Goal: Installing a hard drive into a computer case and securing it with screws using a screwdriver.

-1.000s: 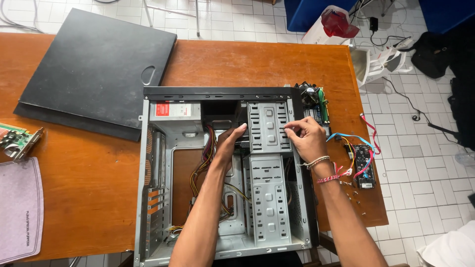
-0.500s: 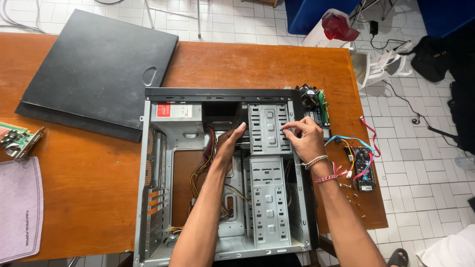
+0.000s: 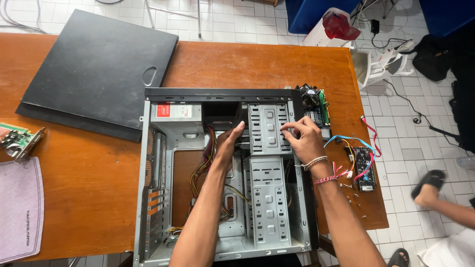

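**Two hands flanking the upper drive cage of an opened computer case**

On the left edge of the wooden table (image 3: 99, 168) lie a grey cloth pad (image 3: 20, 207) and a green expansion card (image 3: 17, 141); far left rests the removed black side panel (image 3: 99, 69). At centre, the open computer case (image 3: 148, 198) lies on its side, its long axis running near to far. Inside it, a bundle of coloured wires (image 3: 208, 163) runs along the left of the metal drive cage (image 3: 268, 129), whose long axis also runs near to far. The left hand (image 3: 228, 143) reaches into the case with fingers extended and close together, its tips touching the cage's left side; it holds nothing that can be seen. The right hand (image 3: 303, 139), fingers curled, presses on the cage's right edge; whether it pinches a small part cannot be told. The cage thus lies directly between the two hands, both in contact and about equally near. To the right lie a small circuit board with cables (image 3: 363, 163) and a cooling fan (image 3: 309, 96). At far right, another person's foot (image 3: 428, 190) rests on the tiled floor (image 3: 410, 148).
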